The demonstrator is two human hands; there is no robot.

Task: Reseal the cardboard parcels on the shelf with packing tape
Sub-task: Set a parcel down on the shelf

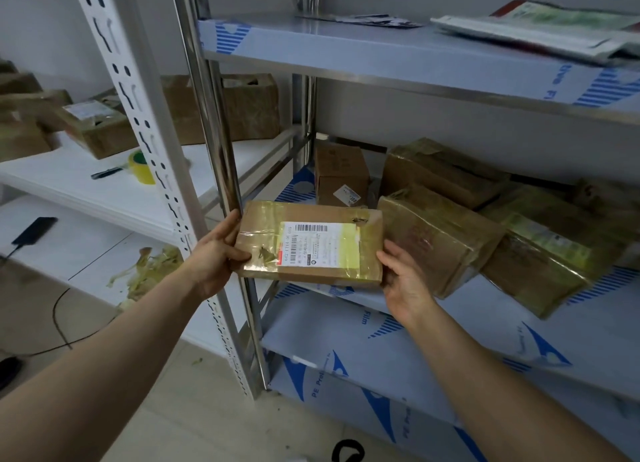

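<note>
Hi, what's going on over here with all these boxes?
A person holds a flat brown cardboard parcel with a white barcode label, left hand gripping its left edge and right hand its right end, at the front of a steel shelf. More tape-wrapped parcels lie beside and behind it. A yellow packing tape roll sits untouched on the white shelf to the left.

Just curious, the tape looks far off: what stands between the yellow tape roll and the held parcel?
Head view: two shelf uprights separate tape roll and parcel, a white perforated post and a shiny steel post.
</note>
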